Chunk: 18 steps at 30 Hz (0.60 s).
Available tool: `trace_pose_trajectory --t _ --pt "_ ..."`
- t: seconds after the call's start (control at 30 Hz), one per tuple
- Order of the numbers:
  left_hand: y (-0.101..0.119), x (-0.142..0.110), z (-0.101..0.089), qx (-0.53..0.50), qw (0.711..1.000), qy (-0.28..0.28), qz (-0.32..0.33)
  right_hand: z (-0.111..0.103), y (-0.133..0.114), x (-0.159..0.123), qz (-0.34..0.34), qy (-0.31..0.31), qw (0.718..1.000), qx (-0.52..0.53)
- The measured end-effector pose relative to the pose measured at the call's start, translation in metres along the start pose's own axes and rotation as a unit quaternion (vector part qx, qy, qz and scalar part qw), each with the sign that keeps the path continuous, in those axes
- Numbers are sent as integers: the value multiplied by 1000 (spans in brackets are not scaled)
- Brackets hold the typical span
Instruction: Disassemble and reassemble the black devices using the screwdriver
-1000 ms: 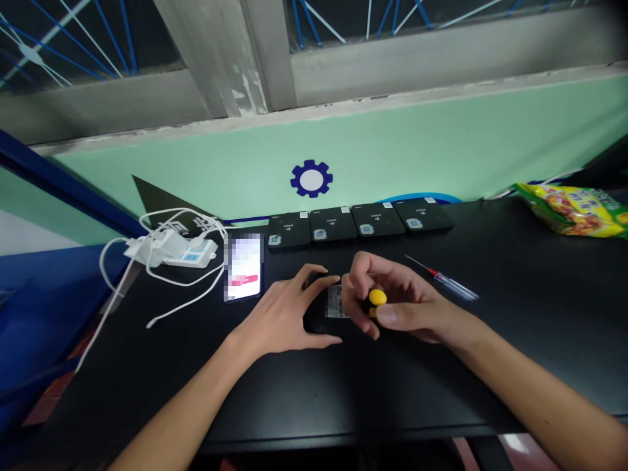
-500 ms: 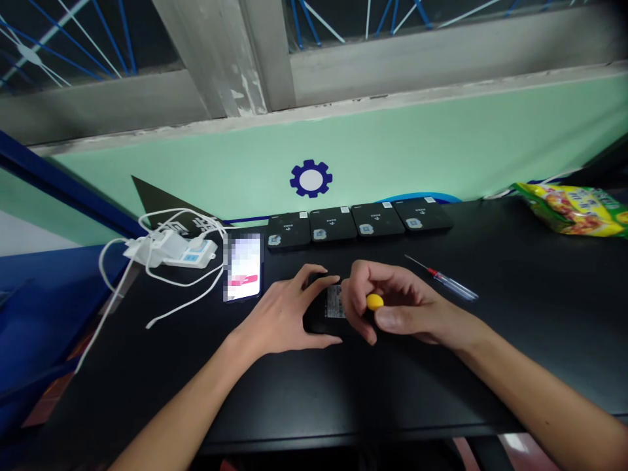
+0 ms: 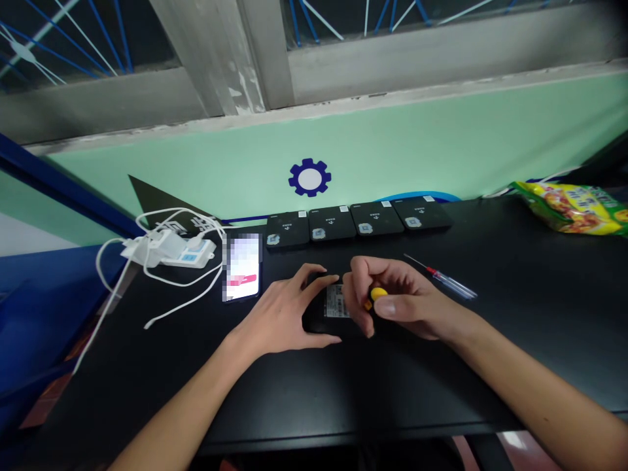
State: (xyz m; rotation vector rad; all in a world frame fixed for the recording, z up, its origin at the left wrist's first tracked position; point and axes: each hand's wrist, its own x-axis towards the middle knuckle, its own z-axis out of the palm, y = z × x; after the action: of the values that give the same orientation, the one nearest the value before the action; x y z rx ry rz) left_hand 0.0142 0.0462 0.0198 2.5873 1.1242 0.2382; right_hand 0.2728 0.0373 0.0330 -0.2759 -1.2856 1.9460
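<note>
A small black box-shaped device (image 3: 318, 314) with a white label lies face down on the black table (image 3: 343, 386), in the middle. My left hand (image 3: 284, 314) grips its left side, thumb at the near edge and fingers over the far edge. My right hand (image 3: 397, 302) is closed round a yellow-capped screwdriver (image 3: 377, 294) held upright over the device's right part. The tip is hidden behind my fingers.
Several identical black devices (image 3: 358, 221) line the wall edge. A red-handled clear screwdriver (image 3: 444, 279) lies to the right. A lit phone (image 3: 241, 267) and a white power strip with cables (image 3: 169, 252) sit on the left. A yellow snack bag (image 3: 574, 208) is at far right.
My right hand's fingers have shifted around the yellow cap, which sits slightly higher and more covered. My left hand and the device have stayed put.
</note>
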Motion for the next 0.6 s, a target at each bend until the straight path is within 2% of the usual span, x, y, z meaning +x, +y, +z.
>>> trace_pose_trajectory --t 0.37,0.6 --pt "-1 0 1 6 1000 5 5 0 3 2 -31 -2 999 19" --pt "0 -1 -1 -8 1000 -7 0 0 5 1 -14 -22 1000 18"
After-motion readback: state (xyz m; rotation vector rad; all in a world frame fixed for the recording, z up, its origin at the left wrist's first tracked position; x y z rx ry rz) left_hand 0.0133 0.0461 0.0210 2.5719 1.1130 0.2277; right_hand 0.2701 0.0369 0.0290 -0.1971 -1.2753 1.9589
